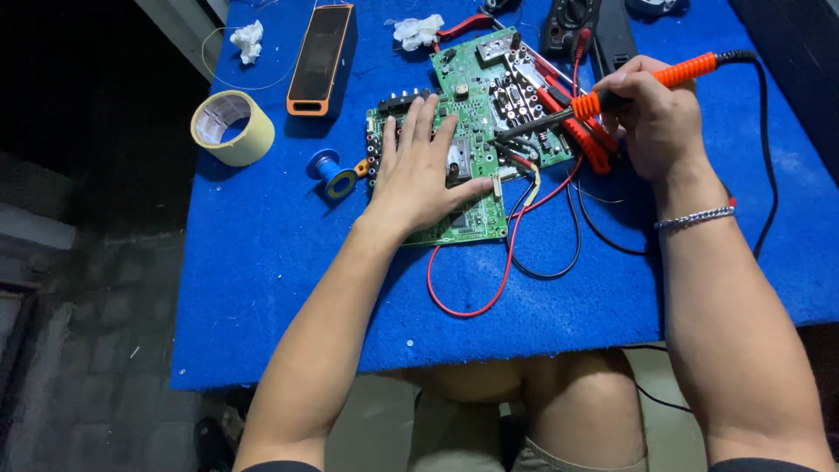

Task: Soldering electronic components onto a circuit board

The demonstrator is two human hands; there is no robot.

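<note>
Right fingers (622,86) clenched around an orange-handled iron (612,94), thumb and forefinger pinching near the collar, tip angled down and left onto the board (476,114). Right hand (655,118) hovering above the board's right edge, silver bracelet (696,217) at the wrist, black cord (767,131) running from the handle's end down the right side of the worktop (262,262).

Left fingers (418,131) released and spread flat, grasping nothing, pressing on the green board's left half; thumb stretched right toward the tip of the iron. Left hand (419,179) covering most of the lower board portion.

Board lying flat near the middle of the blue worktop, toward the far edge (two green sections, the upper one tilted and crowded with connectors). Red probes (577,131) resting on its right side, under the iron. Red lead (476,297) and black lead (551,262) looping from the board toward the near edge.

Left of the board: small blue spool (332,173), just beside the connectors. Farther left, tape roll (232,128). Behind that, orange-and-black speaker (322,59) lying lengthwise. White wads (247,39) at the far edge, another by red-handled pliers (463,26). Black meter (570,22) at the far edge, behind the board.
</note>
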